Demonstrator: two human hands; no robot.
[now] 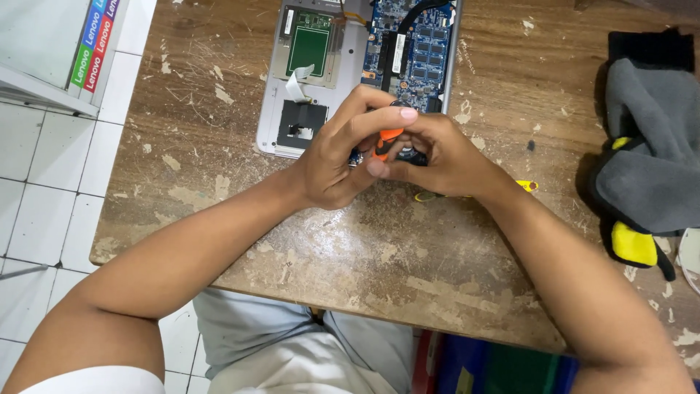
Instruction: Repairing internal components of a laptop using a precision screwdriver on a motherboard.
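Presently we clench both hands, left (332, 164) and right (437, 157), fingers grasping an orange-handled screwdriver (386, 140) over the opened laptop shell (306, 80), circuit board (412, 47) inside, on the bench (364, 241).

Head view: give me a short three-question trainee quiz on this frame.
1. True or false: the opened laptop lies on a wooden table.
2. What colour is the tool handle between the left hand and right hand?
3. The grey cloth lies to which side? A) left B) right

Key: 1 true; 2 orange; 3 B.
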